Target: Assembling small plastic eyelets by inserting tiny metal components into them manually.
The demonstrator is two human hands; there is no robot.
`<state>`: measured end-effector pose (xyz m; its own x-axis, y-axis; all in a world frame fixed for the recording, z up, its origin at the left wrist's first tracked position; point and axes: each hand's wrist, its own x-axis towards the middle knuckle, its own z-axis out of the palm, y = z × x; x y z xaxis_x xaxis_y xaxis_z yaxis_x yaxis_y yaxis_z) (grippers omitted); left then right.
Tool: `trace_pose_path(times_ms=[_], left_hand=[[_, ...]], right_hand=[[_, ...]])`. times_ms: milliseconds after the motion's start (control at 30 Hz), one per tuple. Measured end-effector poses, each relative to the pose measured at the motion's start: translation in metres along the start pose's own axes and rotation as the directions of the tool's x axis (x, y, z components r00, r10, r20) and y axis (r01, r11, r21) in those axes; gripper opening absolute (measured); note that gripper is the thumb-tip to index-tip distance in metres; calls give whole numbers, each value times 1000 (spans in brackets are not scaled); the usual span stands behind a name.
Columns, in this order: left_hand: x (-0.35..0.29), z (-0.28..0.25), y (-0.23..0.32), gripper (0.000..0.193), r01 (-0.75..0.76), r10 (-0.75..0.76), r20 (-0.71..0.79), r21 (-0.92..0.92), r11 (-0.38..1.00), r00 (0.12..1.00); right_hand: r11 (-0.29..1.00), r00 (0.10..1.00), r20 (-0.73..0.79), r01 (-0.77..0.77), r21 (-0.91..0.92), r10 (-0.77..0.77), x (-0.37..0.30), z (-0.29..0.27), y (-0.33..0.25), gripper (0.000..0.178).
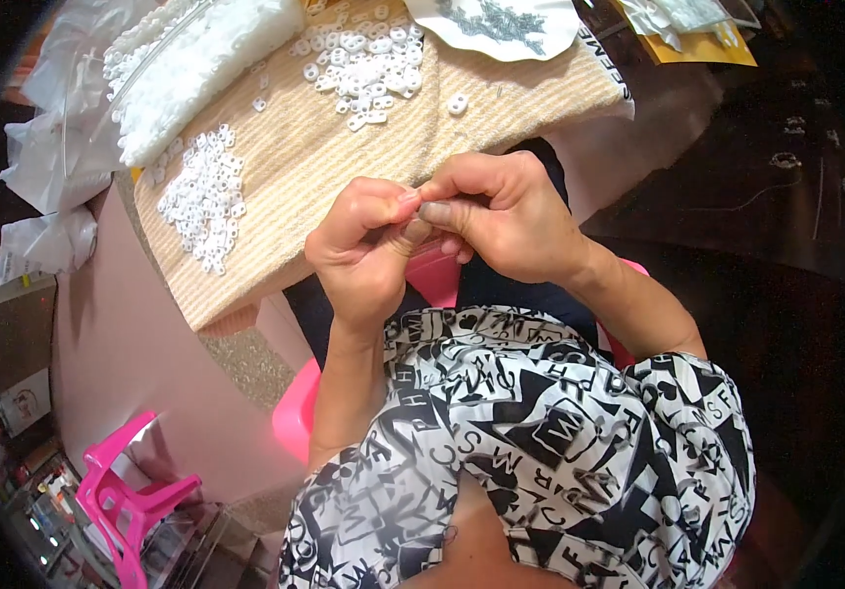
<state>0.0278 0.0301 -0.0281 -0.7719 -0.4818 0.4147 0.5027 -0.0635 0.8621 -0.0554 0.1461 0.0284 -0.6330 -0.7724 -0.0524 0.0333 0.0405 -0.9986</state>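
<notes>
Close together in front of my body, just past the near edge of a striped beige towel, my left hand and my right hand meet at the fingertips. Both pinch with thumb and forefinger. Whatever lies between the fingertips is too small and covered to make out. Beyond them, a lone white plastic piece with two holes lies on the towel. A heap of similar white pieces spreads farther back. Smaller white plastic pieces form a pile at the left.
A clear bag full of white pieces lies at the back left. Small dark bits rest on a white scalloped sheet at the back. A yellow packet sits at far right. A pink plastic stool stands lower left.
</notes>
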Motion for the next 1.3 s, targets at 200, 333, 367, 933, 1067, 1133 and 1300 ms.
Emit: trace_pose_path(times_ms=[200, 333, 367, 933, 1067, 1133, 1300], left_hand=[[6, -6, 3, 23, 31, -32, 27, 28, 999, 999], [5, -5, 7, 28, 192, -193, 12, -179, 965, 981], [6, -4, 8, 28, 219, -227, -5, -256, 942, 974], [6, -11, 0, 19, 215, -204, 71, -429, 877, 976], [7, -9, -1, 19, 212, -210, 57, -460, 862, 976], [8, -9, -1, 21, 221, -223, 51, -466, 857, 973], [9, -14, 0, 26, 248, -259, 42, -473, 845, 965]], right_hand=[[967, 987, 32, -161, 196, 158, 7, -4, 2, 11], [984, 996, 12, -84, 159, 83, 5, -2, -1, 14], [987, 997, 2, -71, 143, 71, 6, -3, -2, 14], [994, 998, 22, -60, 91, 59, 2, 3, 0, 12], [995, 998, 26, -64, 77, 62, 3, 3, -1, 13], [994, 997, 26, -81, 79, 79, 5, 2, -2, 13], [980, 993, -2, -119, 161, 121, 9, 4, -7, 15]])
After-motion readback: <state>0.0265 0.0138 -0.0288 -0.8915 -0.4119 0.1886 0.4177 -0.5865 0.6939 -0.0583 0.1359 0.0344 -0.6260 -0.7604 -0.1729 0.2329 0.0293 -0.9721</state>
